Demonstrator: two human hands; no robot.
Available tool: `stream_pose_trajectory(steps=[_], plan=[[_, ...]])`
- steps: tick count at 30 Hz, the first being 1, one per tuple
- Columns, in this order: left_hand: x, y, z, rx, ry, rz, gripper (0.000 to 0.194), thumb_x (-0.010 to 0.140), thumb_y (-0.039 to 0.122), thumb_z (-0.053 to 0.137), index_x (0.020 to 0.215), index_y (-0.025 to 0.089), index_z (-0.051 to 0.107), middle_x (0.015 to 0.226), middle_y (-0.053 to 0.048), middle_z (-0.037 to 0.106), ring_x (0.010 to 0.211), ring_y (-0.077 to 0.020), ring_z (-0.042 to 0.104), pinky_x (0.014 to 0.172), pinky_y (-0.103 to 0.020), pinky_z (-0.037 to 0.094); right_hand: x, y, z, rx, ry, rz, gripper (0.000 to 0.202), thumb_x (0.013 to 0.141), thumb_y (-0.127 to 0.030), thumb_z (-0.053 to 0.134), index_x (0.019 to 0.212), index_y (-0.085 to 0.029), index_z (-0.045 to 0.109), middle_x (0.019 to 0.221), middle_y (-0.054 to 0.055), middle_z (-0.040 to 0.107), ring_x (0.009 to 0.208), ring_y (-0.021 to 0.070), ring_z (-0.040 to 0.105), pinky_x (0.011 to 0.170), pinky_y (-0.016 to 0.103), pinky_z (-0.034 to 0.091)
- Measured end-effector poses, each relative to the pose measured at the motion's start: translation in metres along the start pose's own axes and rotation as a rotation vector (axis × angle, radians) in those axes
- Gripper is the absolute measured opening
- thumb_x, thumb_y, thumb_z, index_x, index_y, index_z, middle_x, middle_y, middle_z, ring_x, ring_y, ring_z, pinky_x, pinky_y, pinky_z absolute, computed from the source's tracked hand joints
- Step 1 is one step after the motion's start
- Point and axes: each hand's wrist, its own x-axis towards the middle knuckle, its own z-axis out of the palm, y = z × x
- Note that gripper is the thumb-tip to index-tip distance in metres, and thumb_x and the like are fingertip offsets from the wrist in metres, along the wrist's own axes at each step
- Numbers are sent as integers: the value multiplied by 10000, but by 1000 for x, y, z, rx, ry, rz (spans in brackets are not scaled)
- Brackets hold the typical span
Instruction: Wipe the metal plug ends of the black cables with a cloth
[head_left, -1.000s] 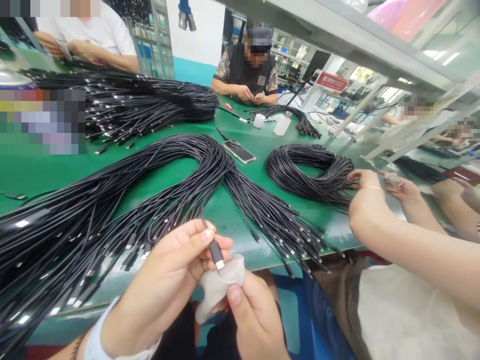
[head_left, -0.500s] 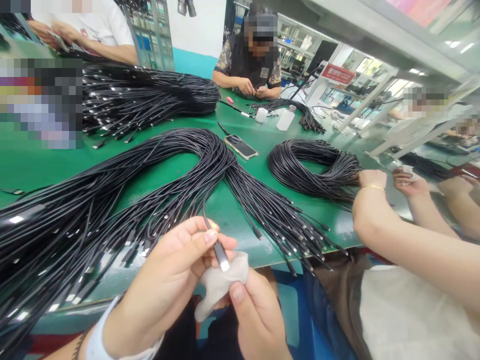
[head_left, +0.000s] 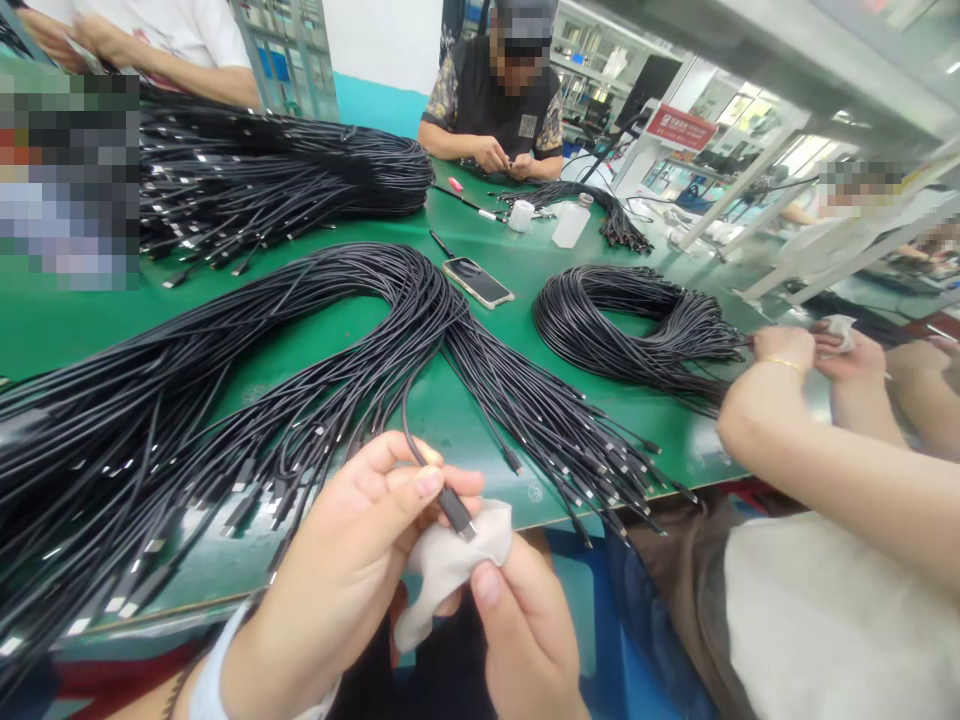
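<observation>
Between the thumb and fingers of my left hand [head_left: 352, 540] is a black cable's plug [head_left: 454, 510], its metal tip pointing down and right. My right hand [head_left: 525, 620] is closed on a crumpled whitish cloth [head_left: 450, 560], the thumb pressing on top. The plug's tip lies over the cloth; I cannot tell whether they touch. From the plug, the cable runs up to a large bundle of black cables [head_left: 360, 270], bent in an arch on the green table. Many loose plug ends [head_left: 600, 450] fan out beyond my hands.
A phone [head_left: 478, 281] lies behind the bundle. Farther back stand a clear bottle [head_left: 572, 222] and a small white jar [head_left: 520, 215]. A coiled cable bundle [head_left: 622, 330] sits to the right, near a co-worker's arm [head_left: 810, 450]. Another cable pile [head_left: 300, 180] lies back left.
The view has shifted a little. The plug is turned slightly and sits a bit farther right with the cloth. The co-worker's hands on the right have moved away to the right.
</observation>
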Motion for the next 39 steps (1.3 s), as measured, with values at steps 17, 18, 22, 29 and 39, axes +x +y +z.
stream_pose_trajectory(steps=[17, 18, 22, 29, 39], plan=[[16, -5, 4, 25, 192, 38, 135, 753, 257, 722, 792, 196, 608, 819, -44, 701, 696, -166, 655, 599, -221, 556, 13, 15, -24, -134, -76, -1, 314, 920, -289, 449, 629, -198, 526, 605, 4, 553, 587, 152, 520, 626, 257, 440], [16, -5, 4, 22, 189, 32, 129, 755, 258, 721, 787, 199, 612, 814, -38, 699, 693, -162, 653, 600, -219, 557, 13, 15, -25, -130, -72, -1, 303, 917, -285, 450, 637, -196, 527, 604, 4, 540, 580, 150, 508, 616, 257, 434], [14, -5, 5, -18, 183, 12, 97, 774, 247, 704, 756, 195, 624, 766, -12, 680, 675, -139, 641, 624, -211, 566, 15, 18, -26, -121, -56, -14, 271, 909, -255, 454, 656, -193, 528, 605, 0, 510, 567, 141, 485, 583, 247, 415], [15, -4, 6, -205, 285, -70, 50, 785, 139, 675, 802, 186, 668, 880, -44, 705, 782, -165, 678, 688, -233, 593, 17, 18, -24, -126, -71, -4, 294, 917, -295, 437, 660, -192, 537, 609, 3, 515, 562, 144, 492, 578, 256, 409], [16, 2, 11, -380, 400, -196, 153, 807, 14, 580, 779, 134, 671, 817, -64, 701, 693, -141, 691, 604, -200, 597, 14, 19, -26, -156, -63, 5, 292, 926, -277, 436, 662, -195, 530, 601, -6, 511, 573, 146, 497, 591, 260, 394]])
